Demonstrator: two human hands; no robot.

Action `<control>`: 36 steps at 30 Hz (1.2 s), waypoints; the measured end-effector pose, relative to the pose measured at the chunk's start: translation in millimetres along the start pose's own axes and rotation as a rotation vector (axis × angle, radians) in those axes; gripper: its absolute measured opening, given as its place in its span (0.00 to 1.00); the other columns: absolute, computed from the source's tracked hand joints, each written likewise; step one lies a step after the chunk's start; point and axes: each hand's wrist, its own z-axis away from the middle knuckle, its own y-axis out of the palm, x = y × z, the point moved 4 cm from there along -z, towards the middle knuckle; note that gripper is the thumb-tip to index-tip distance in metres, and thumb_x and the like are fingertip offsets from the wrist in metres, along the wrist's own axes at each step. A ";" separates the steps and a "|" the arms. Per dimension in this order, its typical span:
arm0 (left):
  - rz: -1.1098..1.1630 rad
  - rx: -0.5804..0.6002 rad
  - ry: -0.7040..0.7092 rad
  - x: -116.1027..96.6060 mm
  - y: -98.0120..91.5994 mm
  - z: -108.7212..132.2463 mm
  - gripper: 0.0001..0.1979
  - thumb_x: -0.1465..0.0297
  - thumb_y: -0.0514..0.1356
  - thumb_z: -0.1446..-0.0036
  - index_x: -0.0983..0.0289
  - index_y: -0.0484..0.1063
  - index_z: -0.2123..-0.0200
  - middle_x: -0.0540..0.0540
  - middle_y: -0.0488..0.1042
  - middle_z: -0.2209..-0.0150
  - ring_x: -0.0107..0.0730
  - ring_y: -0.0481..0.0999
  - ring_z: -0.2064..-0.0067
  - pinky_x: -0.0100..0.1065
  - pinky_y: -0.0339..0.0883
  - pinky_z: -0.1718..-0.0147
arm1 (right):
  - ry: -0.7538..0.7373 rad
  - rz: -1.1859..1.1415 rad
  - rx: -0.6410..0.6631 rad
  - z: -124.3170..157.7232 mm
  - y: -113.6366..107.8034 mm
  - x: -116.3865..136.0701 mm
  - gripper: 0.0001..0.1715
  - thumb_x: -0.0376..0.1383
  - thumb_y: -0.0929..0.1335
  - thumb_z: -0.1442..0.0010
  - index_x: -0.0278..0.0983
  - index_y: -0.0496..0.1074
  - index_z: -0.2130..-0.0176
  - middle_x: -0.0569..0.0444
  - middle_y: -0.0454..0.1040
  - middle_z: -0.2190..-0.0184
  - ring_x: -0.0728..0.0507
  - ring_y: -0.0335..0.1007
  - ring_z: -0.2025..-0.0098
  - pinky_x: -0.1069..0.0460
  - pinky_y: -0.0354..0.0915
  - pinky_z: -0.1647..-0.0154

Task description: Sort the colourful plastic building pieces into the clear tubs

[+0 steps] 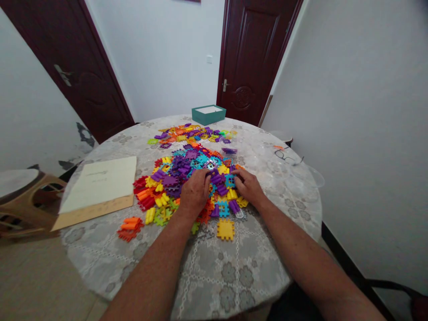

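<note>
A heaped pile of toy building pieces [182, 167] lies in front of me, in purple, blue, yellow, red, orange and green. My left hand [195, 192] rests at the pile's near middle, its fingers curled together and their tips hidden behind the hand and pieces. Beside it is a purple ridged piece [219, 179]. My right hand [248, 185] is at the pile's right edge, fingers bent and apart, the tips by a blue square window piece [229, 180]. Closer to me lie a yellow notched square [225, 229] and an orange piece [130, 228].
Farther back, a second spread of pieces [182, 133] lies before a green box [209, 116]. On the left sits a cream sheet on brown board [98, 183]. Glasses [284, 155] and clear plastic [267, 160] lie right. A stool [36, 196] stands left of the round table [214, 285].
</note>
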 end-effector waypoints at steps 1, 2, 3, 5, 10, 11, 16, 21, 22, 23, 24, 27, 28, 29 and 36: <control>0.015 -0.009 0.006 0.0 0.0 -0.1 0.11 0.69 0.53 0.27 0.62 0.70 0.47 0.60 0.79 0.52 0.42 0.78 0.48 0.42 0.74 0.46 | -0.008 0.001 -0.008 0.4 0.6 -0.1 0.17 0.36 0.64 0.34 0.37 0.78 0.51 0.49 0.81 0.59 0.42 0.76 0.60 0.47 0.70 0.52; 0.027 -0.013 0.011 0.0 0.1 0.0 0.11 0.70 0.54 0.28 0.62 0.71 0.46 0.60 0.78 0.52 0.42 0.78 0.47 0.43 0.73 0.45 | -0.014 -0.002 -0.021 0.7 0.9 -0.1 0.17 0.36 0.64 0.34 0.37 0.78 0.51 0.48 0.81 0.58 0.42 0.76 0.59 0.47 0.70 0.51; 0.035 -0.012 0.015 -0.2 0.3 0.1 0.12 0.70 0.54 0.28 0.62 0.71 0.46 0.61 0.78 0.51 0.42 0.78 0.47 0.43 0.73 0.45 | -0.017 -0.009 -0.036 1.1 1.0 -0.2 0.17 0.36 0.64 0.34 0.37 0.78 0.51 0.48 0.81 0.57 0.41 0.76 0.59 0.47 0.70 0.51; 0.044 0.000 0.018 -0.8 0.5 0.5 0.13 0.71 0.54 0.29 0.62 0.71 0.44 0.61 0.78 0.51 0.43 0.78 0.47 0.44 0.73 0.44 | -0.009 -0.034 -0.069 1.8 0.7 0.0 0.17 0.36 0.65 0.33 0.38 0.78 0.50 0.48 0.81 0.56 0.41 0.76 0.57 0.46 0.70 0.50; 0.053 0.029 -0.027 -2.2 -3.4 -0.7 0.16 0.70 0.54 0.28 0.63 0.71 0.41 0.62 0.79 0.48 0.43 0.78 0.45 0.46 0.71 0.41 | 0.046 -0.108 -0.106 3.3 -0.4 1.3 0.18 0.37 0.65 0.33 0.39 0.78 0.48 0.47 0.81 0.54 0.40 0.77 0.55 0.45 0.71 0.49; 0.058 0.030 -0.045 -2.2 -4.7 -1.3 0.16 0.69 0.54 0.28 0.62 0.71 0.41 0.61 0.79 0.47 0.43 0.78 0.44 0.46 0.71 0.40 | 0.052 -0.118 -0.106 3.4 -0.2 1.4 0.18 0.38 0.65 0.32 0.39 0.78 0.48 0.48 0.81 0.54 0.40 0.77 0.55 0.45 0.71 0.49; 0.134 0.043 -0.192 2.1 -7.8 -3.8 0.19 0.67 0.55 0.29 0.61 0.72 0.38 0.59 0.79 0.44 0.42 0.79 0.43 0.44 0.71 0.40 | 0.114 -0.220 -0.082 3.7 3.7 -1.4 0.19 0.40 0.65 0.31 0.40 0.78 0.46 0.50 0.81 0.55 0.41 0.76 0.57 0.46 0.72 0.52; 0.281 0.109 -0.350 6.9 -3.4 -2.5 0.22 0.64 0.58 0.31 0.60 0.72 0.37 0.54 0.80 0.58 0.36 0.80 0.60 0.38 0.76 0.55 | 0.184 -0.364 -0.054 4.0 7.2 -2.4 0.20 0.42 0.66 0.32 0.42 0.76 0.44 0.52 0.79 0.59 0.43 0.74 0.63 0.48 0.73 0.59; 0.298 0.113 -0.368 7.0 -2.9 -2.3 0.22 0.63 0.58 0.31 0.59 0.72 0.37 0.53 0.79 0.60 0.35 0.79 0.63 0.37 0.76 0.58 | 0.188 -0.377 -0.054 3.9 7.2 -1.9 0.20 0.42 0.66 0.32 0.42 0.75 0.44 0.53 0.79 0.59 0.43 0.74 0.63 0.48 0.73 0.60; 0.311 0.115 -0.380 6.7 -2.5 -2.1 0.22 0.63 0.58 0.32 0.59 0.72 0.37 0.52 0.79 0.61 0.34 0.78 0.64 0.36 0.75 0.61 | 0.191 -0.384 -0.055 3.8 7.1 -1.3 0.21 0.43 0.66 0.33 0.42 0.75 0.43 0.53 0.79 0.59 0.43 0.73 0.63 0.49 0.72 0.61; 0.330 0.116 -0.390 6.3 -2.1 -2.0 0.22 0.63 0.58 0.32 0.59 0.72 0.37 0.52 0.78 0.62 0.33 0.78 0.65 0.35 0.75 0.62 | 0.193 -0.388 -0.055 3.6 6.9 -0.8 0.21 0.43 0.66 0.33 0.42 0.75 0.43 0.53 0.79 0.60 0.43 0.73 0.64 0.49 0.72 0.61; 0.430 0.131 -0.421 5.6 -0.1 -1.5 0.23 0.63 0.58 0.33 0.60 0.71 0.37 0.53 0.78 0.60 0.33 0.79 0.63 0.35 0.77 0.63 | 0.198 -0.396 -0.060 2.6 5.1 0.2 0.21 0.43 0.66 0.33 0.42 0.76 0.44 0.53 0.79 0.60 0.43 0.73 0.65 0.49 0.72 0.63; 0.446 0.136 -0.428 5.8 0.2 -1.3 0.23 0.63 0.58 0.33 0.60 0.71 0.36 0.54 0.79 0.58 0.34 0.80 0.62 0.35 0.77 0.62 | 0.195 -0.400 -0.068 2.0 3.9 0.5 0.21 0.43 0.66 0.33 0.42 0.76 0.44 0.53 0.79 0.60 0.43 0.72 0.65 0.49 0.71 0.63; 0.435 0.137 -0.431 6.2 0.0 -1.3 0.23 0.64 0.59 0.33 0.60 0.71 0.37 0.54 0.79 0.57 0.35 0.80 0.61 0.36 0.77 0.61 | 0.192 -0.407 -0.076 1.4 2.4 0.8 0.21 0.43 0.66 0.34 0.42 0.76 0.44 0.53 0.79 0.60 0.43 0.72 0.65 0.49 0.71 0.63; 0.290 0.152 -0.393 10.0 -2.7 -2.5 0.22 0.67 0.60 0.35 0.61 0.74 0.39 0.54 0.82 0.57 0.37 0.81 0.59 0.39 0.75 0.53 | 0.239 -0.458 -0.112 -2.3 -6.0 -2.9 0.22 0.42 0.67 0.36 0.39 0.75 0.45 0.54 0.78 0.64 0.43 0.71 0.68 0.50 0.69 0.67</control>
